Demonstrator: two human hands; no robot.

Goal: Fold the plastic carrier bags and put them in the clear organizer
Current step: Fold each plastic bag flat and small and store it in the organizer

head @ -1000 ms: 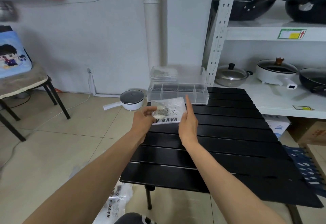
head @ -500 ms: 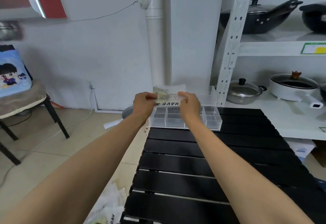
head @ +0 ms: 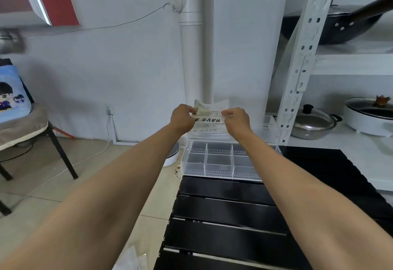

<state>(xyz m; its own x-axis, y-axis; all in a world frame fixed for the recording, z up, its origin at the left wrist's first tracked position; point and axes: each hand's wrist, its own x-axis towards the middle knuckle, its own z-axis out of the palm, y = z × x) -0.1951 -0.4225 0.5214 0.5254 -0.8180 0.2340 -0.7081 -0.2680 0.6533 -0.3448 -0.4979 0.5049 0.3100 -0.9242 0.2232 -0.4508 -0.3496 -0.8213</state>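
Note:
A folded white plastic carrier bag (head: 209, 113) with black print hangs upright between my hands. My left hand (head: 183, 118) pinches its left edge and my right hand (head: 236, 120) pinches its right edge. Both hold it just above the back part of the clear organizer (head: 219, 160), which stands at the far end of the black slatted table (head: 229, 212). The organizer's front compartments show dividers and nothing inside. More folded bags seem to sit in its rear section under my hands, partly hidden.
A white metal shelf (head: 302, 61) with pots and pans stands to the right. A white pipe (head: 192, 42) runs down the wall behind the organizer. A chair with a blue cushion (head: 14, 97) is at the left. Loose bags (head: 129, 261) lie on the floor by the table.
Both hands carried the folded bag forward from over the table's middle to above the organizer's back section. The right hand went from flat against the bag to pinching its edge.

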